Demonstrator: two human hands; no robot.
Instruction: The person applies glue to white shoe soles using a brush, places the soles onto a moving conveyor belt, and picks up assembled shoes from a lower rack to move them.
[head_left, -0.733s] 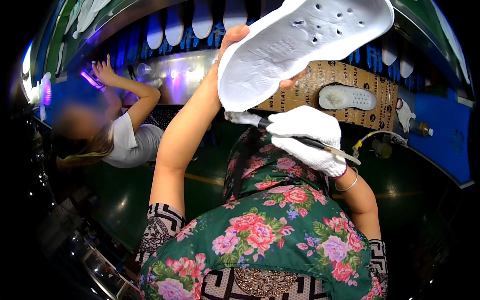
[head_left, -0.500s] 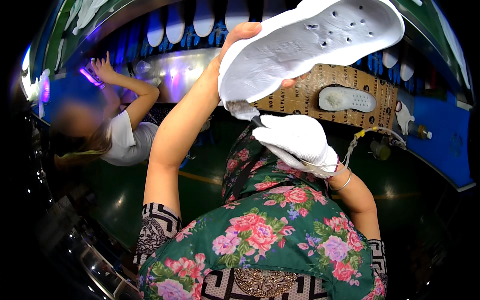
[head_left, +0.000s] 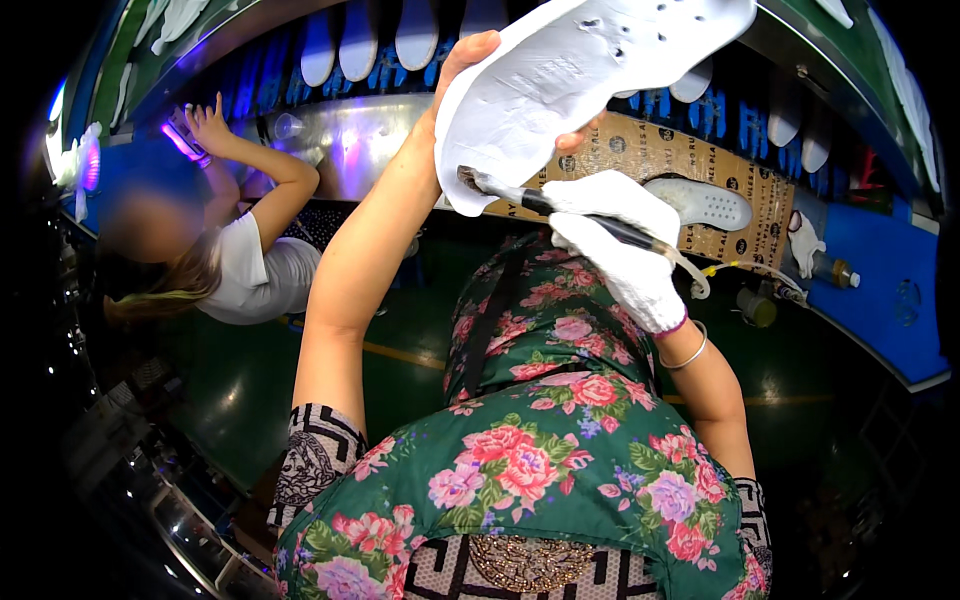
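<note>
My bare left hand (head_left: 463,62) grips a large white shoe sole (head_left: 560,85) from its far side. Thumb and fingertips show at its two edges. The sole is tilted with its inner face toward me, with several small holes at the end away from my wrist. In a white knit glove, my right hand (head_left: 618,268) is closed around a black-handled brush (head_left: 536,201). The bristles touch the sole's heel end near its lower rim. A thin clear tube (head_left: 690,272) runs from the handle's rear past my right wrist.
Another sole (head_left: 718,206) rests on a brown cardboard sheet (head_left: 625,150). A glove (head_left: 803,243) and a bottle (head_left: 838,271) sit by the blue surface (head_left: 880,300) at right. Pale soles (head_left: 357,50) line a blue rack behind. At left a co-worker (head_left: 262,255) raises an arm near purple light.
The sole has shifted left and slightly up. My right hand has turned, and the brush has moved from the heel's edge onto its inner face.
</note>
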